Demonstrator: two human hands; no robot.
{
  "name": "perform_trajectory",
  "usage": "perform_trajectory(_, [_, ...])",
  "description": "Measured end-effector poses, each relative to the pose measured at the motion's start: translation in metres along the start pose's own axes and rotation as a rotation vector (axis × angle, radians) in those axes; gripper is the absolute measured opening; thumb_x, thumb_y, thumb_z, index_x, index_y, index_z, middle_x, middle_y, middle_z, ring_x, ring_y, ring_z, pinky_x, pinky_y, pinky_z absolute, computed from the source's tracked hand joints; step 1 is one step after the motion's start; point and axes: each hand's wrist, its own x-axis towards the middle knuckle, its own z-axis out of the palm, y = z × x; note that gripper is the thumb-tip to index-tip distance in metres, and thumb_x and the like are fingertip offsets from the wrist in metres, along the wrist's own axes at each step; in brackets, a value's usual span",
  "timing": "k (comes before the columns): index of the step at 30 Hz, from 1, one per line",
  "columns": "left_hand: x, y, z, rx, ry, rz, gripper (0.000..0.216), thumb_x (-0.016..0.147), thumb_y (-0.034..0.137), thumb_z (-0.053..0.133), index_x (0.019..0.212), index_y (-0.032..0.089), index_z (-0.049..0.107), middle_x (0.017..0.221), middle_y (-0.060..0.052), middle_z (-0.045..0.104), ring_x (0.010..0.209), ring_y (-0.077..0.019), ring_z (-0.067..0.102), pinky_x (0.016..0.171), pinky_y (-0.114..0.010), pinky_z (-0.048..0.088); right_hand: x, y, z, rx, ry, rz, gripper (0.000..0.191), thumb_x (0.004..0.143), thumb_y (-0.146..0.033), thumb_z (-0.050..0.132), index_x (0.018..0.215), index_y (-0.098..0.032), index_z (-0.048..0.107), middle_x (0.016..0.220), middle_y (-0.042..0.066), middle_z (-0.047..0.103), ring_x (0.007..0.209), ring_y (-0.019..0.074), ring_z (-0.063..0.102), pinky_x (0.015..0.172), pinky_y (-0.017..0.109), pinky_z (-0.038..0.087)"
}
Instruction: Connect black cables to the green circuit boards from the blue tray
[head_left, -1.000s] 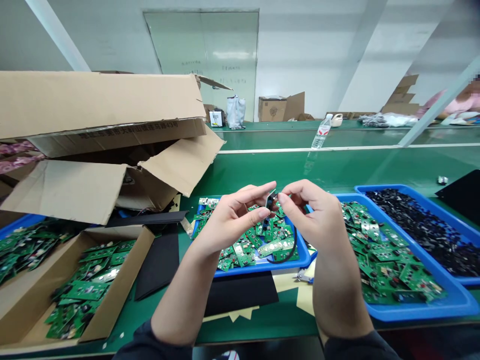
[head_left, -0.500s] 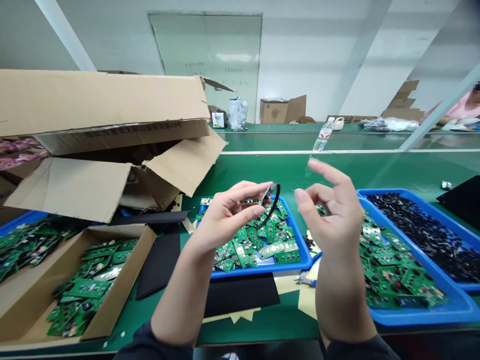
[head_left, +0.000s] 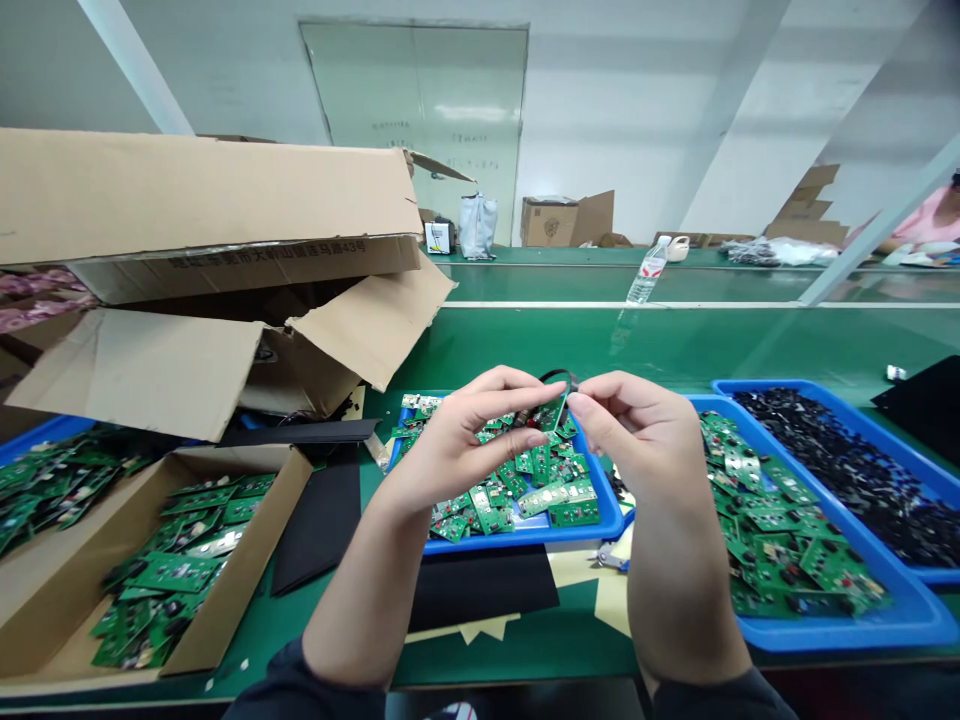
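Observation:
My left hand [head_left: 469,435] pinches a small green circuit board with a black cable [head_left: 556,378] looping off its top. My right hand [head_left: 641,430] is closed, its fingertips gripping the free end of that cable just right of the left hand. Both hands hover above a blue tray [head_left: 604,512] filled with several small green circuit boards [head_left: 536,480].
Two more blue trays stand to the right, one with green boards [head_left: 780,530], one with black parts [head_left: 855,470]. A shallow cardboard box of boards [head_left: 172,570] and a big open carton [head_left: 202,260] sit at the left. Black sheets [head_left: 480,590], a cutter and a water bottle [head_left: 643,272] lie on the green bench.
My right hand, which had let go and lifted open half a second ago, has come back and pinched the cable's end. The cable swung from hanging down to looping on top.

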Motion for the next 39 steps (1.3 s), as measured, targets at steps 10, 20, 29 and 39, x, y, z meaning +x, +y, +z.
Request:
perform_trajectory(10, [0.003, -0.011, 0.003, 0.098, 0.047, -0.072, 0.026, 0.084, 0.023, 0.068, 0.11, 0.024, 0.072, 0.097, -0.007, 0.063, 0.087, -0.0163, 0.061, 0.078, -0.029, 0.053, 0.002, 0.006, 0.005, -0.197, 0.052, -0.046, 0.016, 0.086, -0.024, 0.058, 0.073, -0.018, 0.063, 0.057, -0.002, 0.056, 0.048, 0.0089, 0.046, 0.045, 0.021, 0.039])
perform_trajectory(20, [0.004, -0.013, 0.003, -0.174, 0.047, -0.168, 0.025, 0.083, 0.026, 0.068, 0.108, 0.022, 0.073, 0.099, -0.008, 0.063, 0.09, -0.0162, 0.062, 0.079, -0.029, 0.057, 0.002, 0.011, 0.005, -0.193, 0.034, -0.118, 0.015, 0.088, -0.026, 0.056, 0.077, -0.019, 0.063, 0.058, -0.003, 0.056, 0.046, 0.0086, 0.045, 0.043, 0.022, 0.036])
perform_trajectory(29, [0.003, -0.018, 0.0, 0.018, 0.084, -0.152, 0.025, 0.083, 0.026, 0.068, 0.107, 0.019, 0.072, 0.099, -0.008, 0.062, 0.091, -0.0172, 0.062, 0.08, -0.031, 0.057, 0.005, 0.016, 0.0, -0.299, -0.122, -0.205, 0.01, 0.09, -0.024, 0.052, 0.088, -0.018, 0.061, 0.063, -0.003, 0.056, 0.054, 0.0094, 0.048, 0.054, 0.023, 0.04])
perform_trajectory(39, [0.003, -0.017, -0.005, 0.316, 0.13, 0.03, 0.028, 0.086, 0.026, 0.066, 0.113, 0.021, 0.067, 0.1, -0.008, 0.064, 0.095, -0.0182, 0.062, 0.082, -0.033, 0.055, 0.007, 0.016, 0.006, 0.212, -0.157, 0.11, 0.016, 0.078, -0.029, 0.064, 0.09, -0.018, 0.063, 0.051, -0.007, 0.047, 0.039, 0.0067, 0.04, 0.037, 0.019, 0.033])
